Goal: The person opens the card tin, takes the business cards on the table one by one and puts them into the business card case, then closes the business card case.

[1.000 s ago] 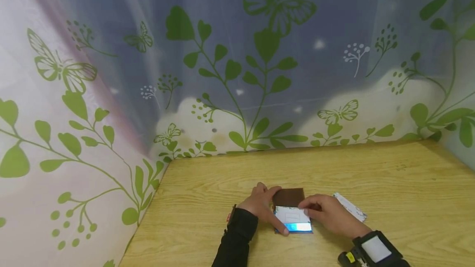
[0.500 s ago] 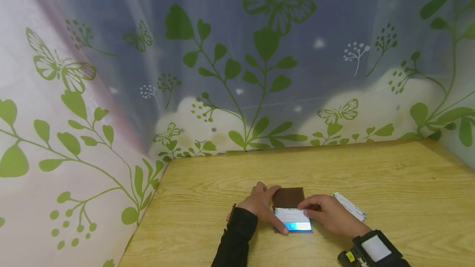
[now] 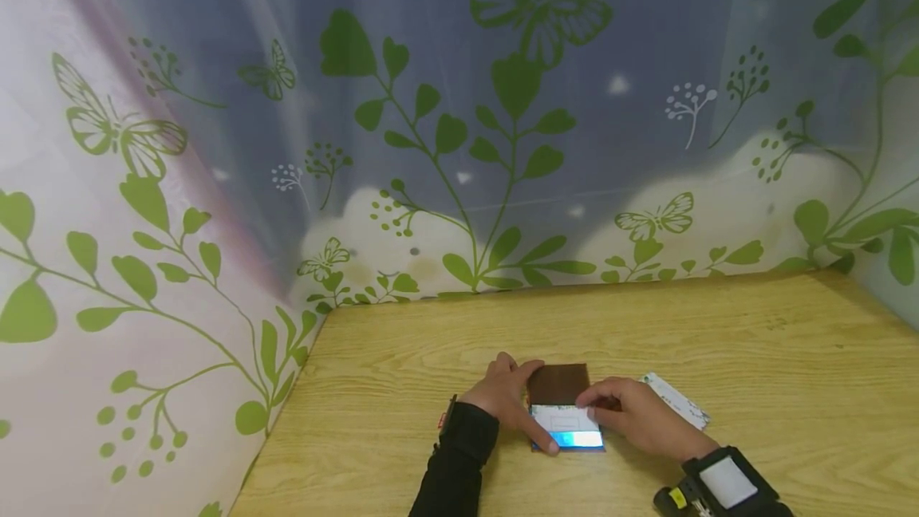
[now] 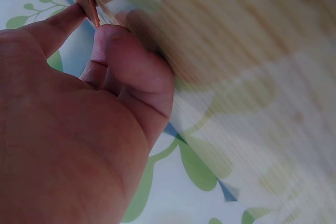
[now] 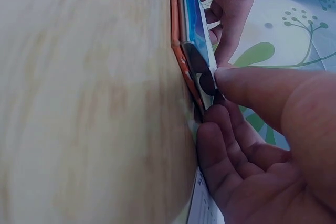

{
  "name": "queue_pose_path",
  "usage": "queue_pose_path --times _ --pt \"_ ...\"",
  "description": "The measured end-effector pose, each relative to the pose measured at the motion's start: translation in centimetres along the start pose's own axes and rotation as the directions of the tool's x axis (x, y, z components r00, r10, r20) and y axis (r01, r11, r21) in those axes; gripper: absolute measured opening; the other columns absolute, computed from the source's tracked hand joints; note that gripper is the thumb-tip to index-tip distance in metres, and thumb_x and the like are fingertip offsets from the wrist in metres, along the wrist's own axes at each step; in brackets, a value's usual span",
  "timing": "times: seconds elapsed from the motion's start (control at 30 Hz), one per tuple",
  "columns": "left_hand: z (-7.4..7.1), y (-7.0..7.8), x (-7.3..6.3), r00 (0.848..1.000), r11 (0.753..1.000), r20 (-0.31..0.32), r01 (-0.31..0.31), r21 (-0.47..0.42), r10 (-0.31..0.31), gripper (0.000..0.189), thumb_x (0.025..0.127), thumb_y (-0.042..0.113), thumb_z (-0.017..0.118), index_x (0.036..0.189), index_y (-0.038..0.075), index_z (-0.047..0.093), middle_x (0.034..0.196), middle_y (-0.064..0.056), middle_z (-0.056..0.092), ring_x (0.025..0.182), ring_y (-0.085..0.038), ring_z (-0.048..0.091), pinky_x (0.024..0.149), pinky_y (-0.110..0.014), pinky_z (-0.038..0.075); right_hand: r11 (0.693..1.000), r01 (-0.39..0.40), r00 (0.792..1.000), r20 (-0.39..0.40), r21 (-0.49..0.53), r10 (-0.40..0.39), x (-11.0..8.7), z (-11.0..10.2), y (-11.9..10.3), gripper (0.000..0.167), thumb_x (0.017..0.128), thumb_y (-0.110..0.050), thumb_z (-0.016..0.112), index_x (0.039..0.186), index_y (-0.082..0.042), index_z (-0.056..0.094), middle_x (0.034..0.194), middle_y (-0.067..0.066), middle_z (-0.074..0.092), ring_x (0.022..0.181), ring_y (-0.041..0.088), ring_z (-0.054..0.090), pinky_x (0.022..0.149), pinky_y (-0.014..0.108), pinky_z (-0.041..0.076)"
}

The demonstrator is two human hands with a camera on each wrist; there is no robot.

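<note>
Two hands: both work low in the head view, right of centre, over one small open wallet on the wood-grain tabletop [image 3: 395, 389].
Brown wallet [image 3: 562, 384]: lies flat between them, its bare brown panel uppermost in the frame and a white card [image 3: 556, 416] below, with a bright blue strip [image 3: 577, 439] along the bottom.
Left hand [image 3: 501, 397]: thumb and forefinger spread wide down the wallet's left side, the thumb pressing at the bottom edge, the forefinger touching the upper left corner.
Right hand [image 3: 646, 419]: thumb and fingers drawn together, pinching the card at its right edge; whether the pinch also takes in wallet layers, I cannot tell.
Loose card [image 3: 676, 401]: lies slanted on the tabletop, partly behind the right hand.
Card handling: probably light, thin and fairly stiff, likely to crease if forced; best held by its right edge, near the upper corner.
Wallet handling: probably light, bendy at the fold and apt to slide, so steadying its left side suits it.
Backdrop: leaf-and-butterfly cloth [image 3: 402, 102] fills the upper frame.
</note>
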State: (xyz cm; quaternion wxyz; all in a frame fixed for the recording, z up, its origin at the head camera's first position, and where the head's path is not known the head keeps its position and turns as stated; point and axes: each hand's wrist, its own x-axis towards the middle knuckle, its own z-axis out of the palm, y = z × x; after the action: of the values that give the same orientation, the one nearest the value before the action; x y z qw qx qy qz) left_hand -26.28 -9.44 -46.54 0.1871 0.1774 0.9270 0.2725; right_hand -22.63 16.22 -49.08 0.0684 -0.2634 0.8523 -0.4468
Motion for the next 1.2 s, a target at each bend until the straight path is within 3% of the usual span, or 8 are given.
queue_pose_path --times 0.5,0.83,1.03,1.2 --pt "-0.1 0.0 0.1 1.000 1.000 0.000 -0.004 0.024 0.004 0.122 0.059 0.049 0.101 0.161 0.029 0.039 0.114 -0.001 0.034 0.101 -0.019 0.035 0.072 -0.030 0.042 1.000 -0.004 1.000 0.005 0.010 0.004 0.0 0.1 0.3 0.019 0.102 -0.013 0.066 0.116 -0.005 0.075 0.108 0.004 0.064 0.088 0.007 0.058 0.072 0.027 0.051" --pt "0.2 -0.3 0.3 1.000 1.000 -0.001 -0.016 0.019 0.016 0.121 0.059 0.048 0.101 0.161 0.029 0.040 0.111 -0.001 0.034 0.097 -0.019 0.035 0.069 -0.029 0.039 0.994 -0.089 0.987 -0.141 -0.058 0.080 0.0 0.2 -0.1 0.009 0.100 -0.011 0.068 0.104 -0.012 0.076 0.103 -0.002 0.068 0.089 0.009 0.062 0.074 0.027 0.052" --pt "0.0 -0.2 0.1 1.000 1.000 0.011 -0.017 0.012 0.017 0.120 0.060 0.047 0.101 0.161 0.028 0.040 0.111 -0.001 0.033 0.099 -0.019 0.034 0.071 -0.029 0.039 0.986 -0.154 0.949 -0.287 -0.060 0.131 0.0 -0.1 -0.6 0.010 0.099 -0.010 0.070 0.103 -0.015 0.078 0.102 -0.001 0.067 0.086 0.011 0.061 0.071 0.027 0.051" --pt "-0.1 -0.2 0.2 0.999 0.999 0.021 -0.030 -0.013 0.031 0.117 0.062 0.043 0.101 0.161 0.027 0.039 0.111 -0.002 0.031 0.099 -0.019 0.033 0.071 -0.030 0.037 0.965 -0.224 0.886 -0.440 -0.138 0.143 -0.2 -0.6 -1.0 0.017 0.097 -0.008 0.068 0.111 -0.003 0.076 0.110 0.015 0.066 0.093 0.025 0.061 0.073 0.037 0.050"
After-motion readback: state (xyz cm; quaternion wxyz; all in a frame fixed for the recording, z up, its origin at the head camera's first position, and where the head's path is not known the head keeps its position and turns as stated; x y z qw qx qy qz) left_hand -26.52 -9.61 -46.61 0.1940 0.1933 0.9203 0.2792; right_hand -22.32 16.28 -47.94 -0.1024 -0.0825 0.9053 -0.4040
